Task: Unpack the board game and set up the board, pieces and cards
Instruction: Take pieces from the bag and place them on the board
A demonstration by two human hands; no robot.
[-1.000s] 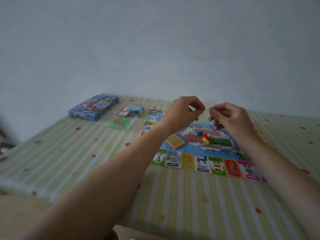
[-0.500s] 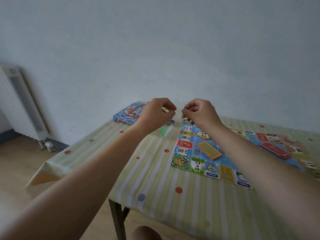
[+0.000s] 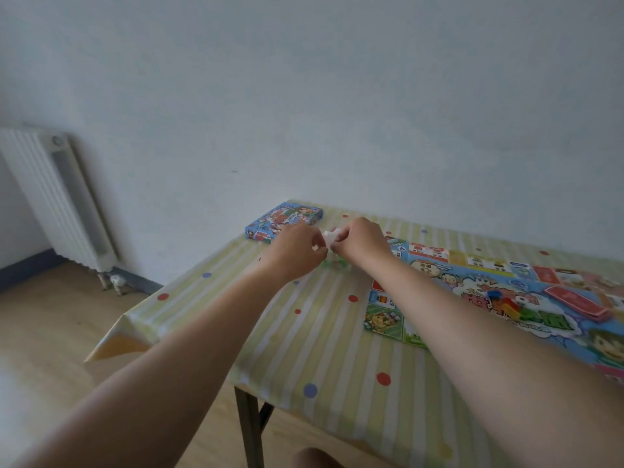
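Note:
The colourful game board (image 3: 472,285) lies unfolded on the right of the table. A red card deck (image 3: 575,300) and a small cluster of coloured pieces (image 3: 504,300) sit on it. The blue game box (image 3: 283,221) lies at the table's far left corner. My left hand (image 3: 297,251) and my right hand (image 3: 361,243) meet above the table left of the board, both pinching a small clear plastic bag (image 3: 329,238) between their fingertips. A bit of green (image 3: 332,263) shows on the table under my hands, mostly hidden.
The table wears a green-striped dotted cloth (image 3: 320,332); its left edge and corner (image 3: 111,339) are close by. A white radiator (image 3: 54,194) stands against the wall at left. Wooden floor (image 3: 50,332) lies below. My knee (image 3: 314,459) shows at the bottom.
My view has swung left, so the board now sits to the right. My two hands have drawn closer together on the small bag, now left of the board.

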